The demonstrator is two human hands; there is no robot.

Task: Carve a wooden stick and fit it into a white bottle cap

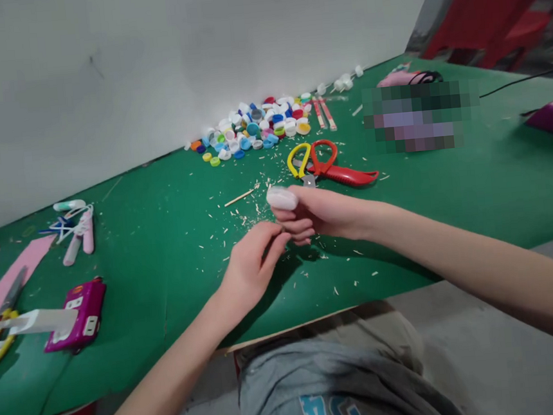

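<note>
My right hand (306, 212) is closed round a white bottle cap (282, 198), held between thumb and fingers above the green table. Close beside it, my left hand (260, 254) has thumb and fingertips pinched together near the right fingers; whatever they hold, if anything, is too small to make out. Pale wood shavings lie scattered under and around both hands, and a thin wooden stick (239, 198) rests on the table just beyond them. Scissors with yellow and red handles (312, 160) and a red-handled cutter (351, 175) lie behind my right hand.
Many-coloured bottle caps (253, 129) are piled by the wall. A purple power strip (80, 318), pink glue guns (85, 232), pink sheets (21, 272) and another pair of scissors (6, 321) lie left. Red chairs (515, 31) stand at the far right.
</note>
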